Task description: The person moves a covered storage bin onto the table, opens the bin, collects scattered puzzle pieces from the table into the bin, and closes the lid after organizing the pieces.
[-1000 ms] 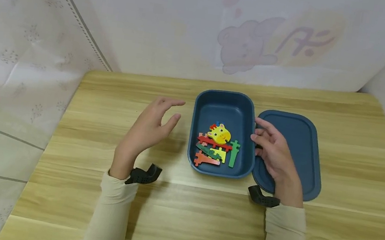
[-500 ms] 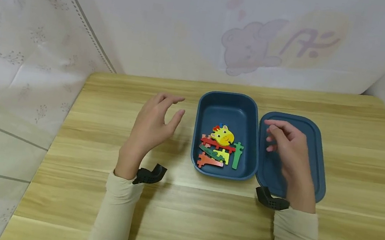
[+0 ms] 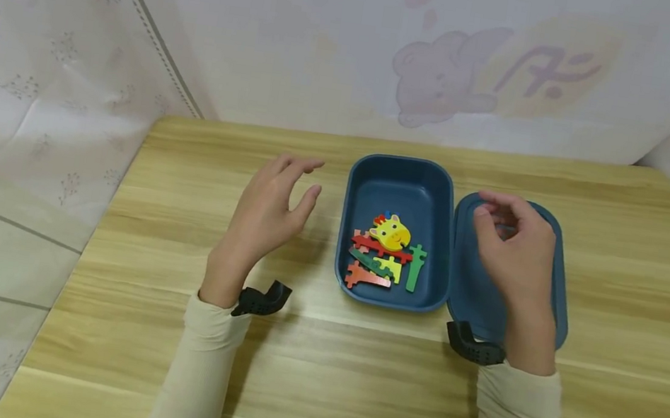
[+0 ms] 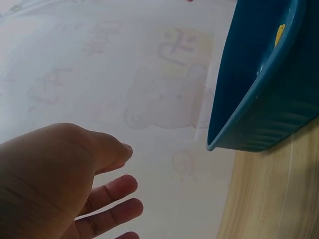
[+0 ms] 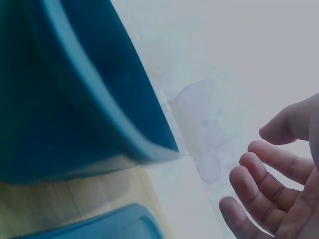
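A dark blue box (image 3: pixel 447 253) stands on the table without its lid, and flat puzzle pieces lie in its near half. On top of them sits a yellow giraffe-head piece (image 3: pixel 391 233), above red (image 3: pixel 381 248), green (image 3: pixel 414 269) and orange (image 3: pixel 367 276) pieces. My left hand (image 3: pixel 267 210) hovers left of the box, fingers relaxed, thumb apart, holding nothing. Over the blue lid (image 3: pixel 476 300), right of the box, my right hand (image 3: pixel 518 252) hangs loosely curled. In the right wrist view its fingers (image 5: pixel 254 181) hold nothing.
The wooden table (image 3: pixel 349 382) reaches back to a pale wall sheet (image 3: pixel 307 41) printed with a bear. Another patterned sheet (image 3: pixel 32 123) hangs along the left side. Black wrist mounts (image 3: pixel 263 299) sit at both cuffs.
My right hand has left the box's right wall and moved right and up over the lid. The left hand stays nearly still. Box and pieces shift only slightly in the view.
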### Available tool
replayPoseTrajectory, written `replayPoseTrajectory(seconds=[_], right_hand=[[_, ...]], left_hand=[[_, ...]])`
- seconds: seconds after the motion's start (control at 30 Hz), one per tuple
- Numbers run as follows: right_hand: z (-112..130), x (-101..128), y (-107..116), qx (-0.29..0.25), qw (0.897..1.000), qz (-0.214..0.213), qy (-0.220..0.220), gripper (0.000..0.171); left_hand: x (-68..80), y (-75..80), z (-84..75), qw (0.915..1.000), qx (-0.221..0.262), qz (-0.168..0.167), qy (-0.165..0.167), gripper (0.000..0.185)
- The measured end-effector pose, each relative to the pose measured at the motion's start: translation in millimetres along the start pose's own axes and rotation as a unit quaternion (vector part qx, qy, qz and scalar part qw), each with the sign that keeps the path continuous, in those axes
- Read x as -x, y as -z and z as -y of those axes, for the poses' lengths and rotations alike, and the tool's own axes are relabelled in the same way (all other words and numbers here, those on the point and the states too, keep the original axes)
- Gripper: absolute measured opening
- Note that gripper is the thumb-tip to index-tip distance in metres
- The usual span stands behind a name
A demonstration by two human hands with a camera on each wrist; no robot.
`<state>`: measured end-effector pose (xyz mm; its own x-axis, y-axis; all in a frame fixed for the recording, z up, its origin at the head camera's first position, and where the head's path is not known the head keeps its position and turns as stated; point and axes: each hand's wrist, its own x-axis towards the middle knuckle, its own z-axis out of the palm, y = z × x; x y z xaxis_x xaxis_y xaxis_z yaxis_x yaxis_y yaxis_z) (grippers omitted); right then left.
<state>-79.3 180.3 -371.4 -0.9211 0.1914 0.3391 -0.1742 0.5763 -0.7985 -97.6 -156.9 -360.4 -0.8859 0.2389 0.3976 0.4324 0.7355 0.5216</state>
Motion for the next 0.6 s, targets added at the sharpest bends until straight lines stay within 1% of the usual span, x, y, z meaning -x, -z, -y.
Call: replayPoseTrajectory(seconds=[0.1,0.2,0.3,0.5,0.6], right_hand=[[-3,0,1,0.02,1.0,0.004,0.012,0.028],[-11,1,2,0.05,0.999,0.015,0.009,0.031],[-18,1,3,0.076,0.997,0.021,-0.002,0.034],[-28,0,9,0.114,0.993,0.03,-0.031,0.039],[-35,-1,12,0.128,0.99,0.042,-0.041,0.042]], left_hand=[[-0.8,0.0,0.2,1.0,0.0,0.008,0.001,0.038],[-0.4,-0.9,0.2,0.9998,0.001,0.02,0.006,0.038],[0.2,-1.6,0.6,0.9996,-0.001,0.027,0.011,0.038],[-0.4,-2.4,2.3,0.9995,-0.002,0.029,0.015,0.039],[-0.8,-5.1,4.0,0.9988,0.004,0.041,0.027,0.04]])
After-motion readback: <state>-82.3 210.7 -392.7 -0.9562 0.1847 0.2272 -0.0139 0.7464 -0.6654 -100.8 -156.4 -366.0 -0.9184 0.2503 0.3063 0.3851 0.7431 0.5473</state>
